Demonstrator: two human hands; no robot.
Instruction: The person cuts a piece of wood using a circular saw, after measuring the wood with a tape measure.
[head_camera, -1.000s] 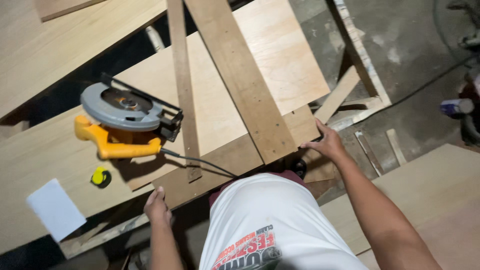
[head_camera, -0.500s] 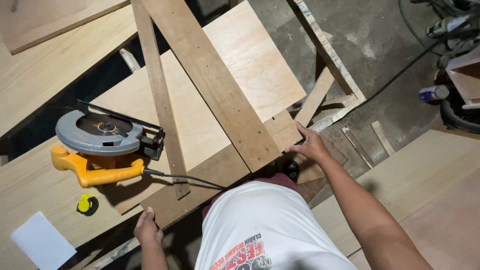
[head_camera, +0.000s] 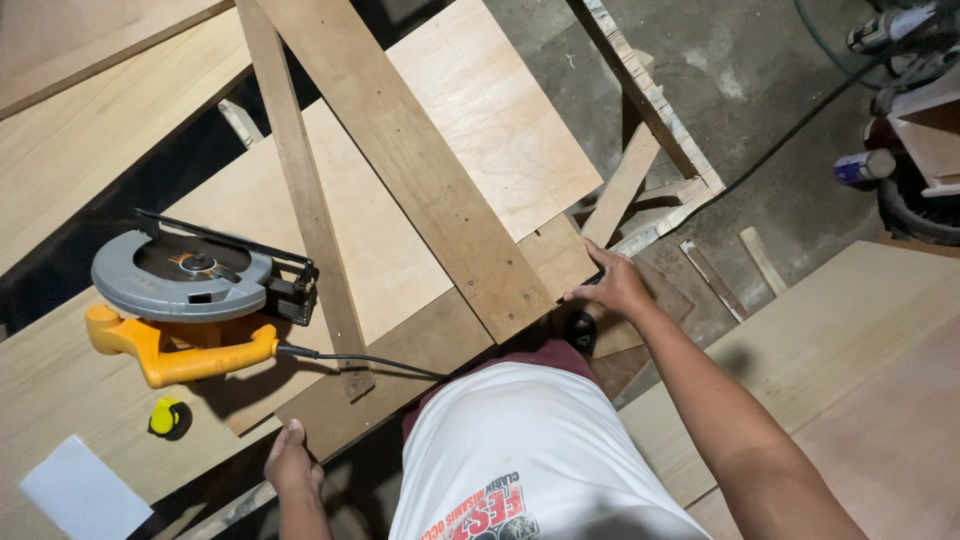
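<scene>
Both hands shifted slightly along board edge, left hand and right hand grip spread on smooth brown plywood board

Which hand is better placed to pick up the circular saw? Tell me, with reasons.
Probably left. The left hand rests on the near board edge, on the same side as the saw and close below its yellow handle. The right hand presses the far corner of the board, across the body.

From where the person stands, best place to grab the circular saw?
Probably the yellow handle of the circular saw, from the person's near side. It lies along the saw's near edge with its length exposed, while the grey blade guard sits beyond it and the black cord exits at its right end. The left hand is nearest; the right hand rests on the board's corner.
</scene>
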